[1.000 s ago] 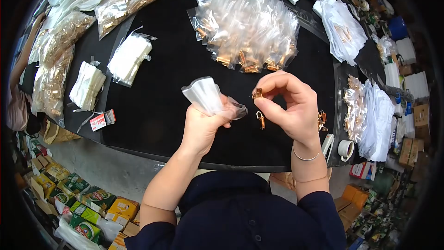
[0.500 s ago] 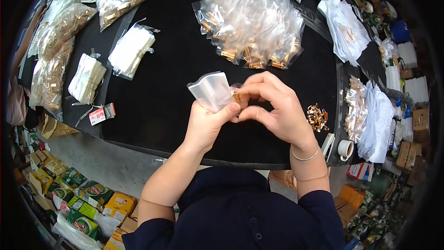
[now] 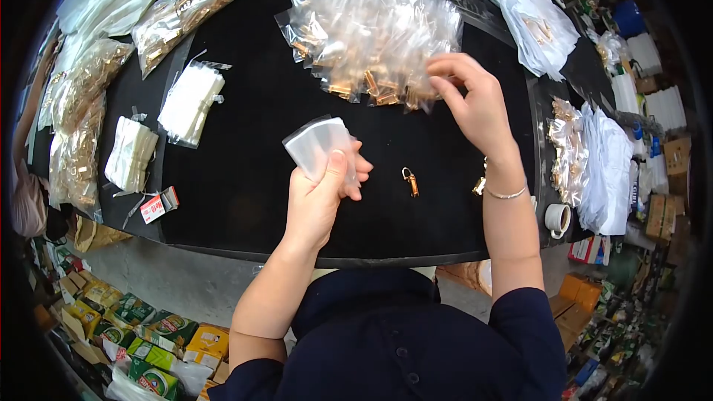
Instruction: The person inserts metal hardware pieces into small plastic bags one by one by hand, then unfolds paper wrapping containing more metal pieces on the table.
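Observation:
My left hand (image 3: 319,186) is closed on a stack of small clear plastic bags (image 3: 316,147), thumb on top and fingers behind. My right hand (image 3: 471,93) reaches over the right edge of a heap of filled clear bags (image 3: 379,22), with gold-coloured metal pieces in their lower ends. Its fingers are bent, with a gap between thumb and forefinger, and nothing distinct shows in them. A single gold metal clasp (image 3: 411,183) lies on the black table between my hands. More gold clasps (image 3: 479,187) are mostly hidden behind my right wrist.
Two bundles of clear bags, one larger (image 3: 194,100) and one smaller (image 3: 131,152), lie at left beside a small red-and-white box (image 3: 160,204). Large bags of gold parts (image 3: 78,130) line the left edge. A tape roll (image 3: 557,219) and white plastic bags (image 3: 609,171) sit at right.
My right hand has left my left hand and moved up and right to the heap. The clasp between the hands has come into view. My left hand keeps the bag stack, shifted slightly left.

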The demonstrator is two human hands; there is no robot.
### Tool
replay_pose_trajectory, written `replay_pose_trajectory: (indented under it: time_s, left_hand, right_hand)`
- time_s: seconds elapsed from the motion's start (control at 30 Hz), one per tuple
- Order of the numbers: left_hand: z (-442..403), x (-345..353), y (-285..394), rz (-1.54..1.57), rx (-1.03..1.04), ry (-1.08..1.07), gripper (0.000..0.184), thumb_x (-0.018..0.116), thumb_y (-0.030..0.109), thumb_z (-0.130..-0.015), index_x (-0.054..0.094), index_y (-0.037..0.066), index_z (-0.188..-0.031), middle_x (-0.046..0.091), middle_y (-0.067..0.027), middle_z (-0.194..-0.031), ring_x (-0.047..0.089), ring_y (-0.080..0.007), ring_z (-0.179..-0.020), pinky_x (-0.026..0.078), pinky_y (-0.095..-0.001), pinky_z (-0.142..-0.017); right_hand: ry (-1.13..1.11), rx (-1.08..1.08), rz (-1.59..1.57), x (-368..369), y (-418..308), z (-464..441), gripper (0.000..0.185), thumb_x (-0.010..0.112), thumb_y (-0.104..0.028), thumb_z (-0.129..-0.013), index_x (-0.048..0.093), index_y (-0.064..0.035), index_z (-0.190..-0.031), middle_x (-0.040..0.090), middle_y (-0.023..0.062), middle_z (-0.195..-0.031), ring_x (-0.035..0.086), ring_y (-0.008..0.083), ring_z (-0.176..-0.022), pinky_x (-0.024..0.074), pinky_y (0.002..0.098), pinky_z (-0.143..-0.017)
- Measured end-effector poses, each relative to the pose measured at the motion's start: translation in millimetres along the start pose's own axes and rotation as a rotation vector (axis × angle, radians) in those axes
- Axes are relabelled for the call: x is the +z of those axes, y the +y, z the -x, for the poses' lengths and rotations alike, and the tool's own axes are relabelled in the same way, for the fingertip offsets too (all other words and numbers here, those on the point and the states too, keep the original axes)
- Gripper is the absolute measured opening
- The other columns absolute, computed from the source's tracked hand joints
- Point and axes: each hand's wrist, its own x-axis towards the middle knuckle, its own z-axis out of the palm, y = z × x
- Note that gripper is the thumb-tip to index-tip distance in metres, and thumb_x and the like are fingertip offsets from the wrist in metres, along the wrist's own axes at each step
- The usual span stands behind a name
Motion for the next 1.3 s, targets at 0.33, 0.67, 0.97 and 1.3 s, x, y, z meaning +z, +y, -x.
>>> replay_pose_trajectory:
  time_s: [0.33, 0.67, 0.97, 1.3]
  left_hand:
    - [-1, 2, -5, -0.01, 0.026, 0.019, 0.021, 0.075, 0.017, -0.085, 0.062, 0.003, -0.092, 0.063, -0.0058, -0.083, 0.054, -0.0087, -0.067, 0.043, -0.0206, -0.06]
    - [0, -1, -4, 0.019, 0.02, -0.005, 0.023, 0.077, 0.012, -0.082, 0.062, 0.001, -0.095, 0.063, -0.0061, -0.085, 0.056, -0.009, -0.069, 0.044, -0.0202, -0.06]
    - [3, -2, -9, -0.013, 0.067, -0.031, 0.035, 0.077, 0.016, -0.083, 0.06, -0.002, -0.108, 0.065, -0.0082, -0.097, 0.062, -0.011, -0.081, 0.046, -0.0209, -0.058]
    - [1, 1, -3, -0.027, 0.148, 0.125, 0.035, 0.059, 0.026, -0.097, 0.054, -0.004, -0.116, 0.065, -0.012, -0.1, 0.062, -0.014, -0.084, 0.049, -0.0241, -0.065]
  right_hand:
    - [-0.564, 0.262, 0.126, 18, -9, 81, 0.016, 0.078, -0.004, -0.075, 0.065, 0.0013, -0.083, 0.061, 0.0038, -0.079, 0.059, 0.0122, -0.067, 0.0481, 0.0239, -0.06]
    - [-0.199, -0.019, -0.287, 17, -50, 20, 0.014, 0.076, -0.001, -0.077, 0.066, 0.0008, -0.087, 0.064, 0.0071, -0.083, 0.061, 0.0131, -0.068, 0.0479, 0.0246, -0.058]
    - [-0.354, 0.008, -0.399, 37, -48, 25, 0.014, 0.075, 0.001, -0.075, 0.066, 0.0001, -0.085, 0.065, 0.0084, -0.08, 0.061, 0.0169, -0.069, 0.0476, 0.0261, -0.06]
    - [-0.315, -0.174, -0.114, 31, -13, -18, 0.015, 0.072, 0.0, -0.076, 0.066, -0.0017, -0.09, 0.063, 0.009, -0.082, 0.06, 0.0251, -0.076, 0.0486, 0.0323, -0.071]
